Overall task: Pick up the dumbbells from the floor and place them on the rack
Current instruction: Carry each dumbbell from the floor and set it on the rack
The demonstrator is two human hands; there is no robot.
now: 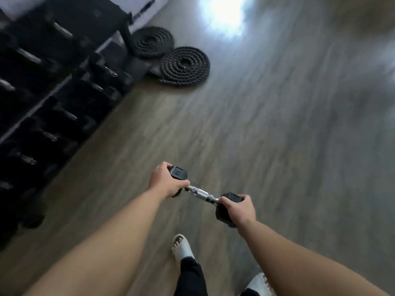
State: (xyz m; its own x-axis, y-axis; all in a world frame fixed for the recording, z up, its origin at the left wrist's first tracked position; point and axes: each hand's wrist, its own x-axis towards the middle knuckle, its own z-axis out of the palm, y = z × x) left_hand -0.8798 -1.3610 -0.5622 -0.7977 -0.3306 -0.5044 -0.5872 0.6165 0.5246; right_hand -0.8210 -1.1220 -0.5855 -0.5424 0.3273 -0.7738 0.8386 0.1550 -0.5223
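two hands, left [165, 180] and right [239, 210], are gripping one dumbbell [203, 194]; two coiled ropes [168, 55] are lying nearby; two sandals [181, 245] are showing.

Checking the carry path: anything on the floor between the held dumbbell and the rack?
Nothing visible. The dumbbell is held by both hands; bare floor leads to the rack. The coiled ropes lie off to the far side.

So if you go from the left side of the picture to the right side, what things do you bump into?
Dumbbell rack → left hand → dumbbell → right hand. The coiled ropes sit farther back, above the left hand, so their place in the order is unclear and I left them out.
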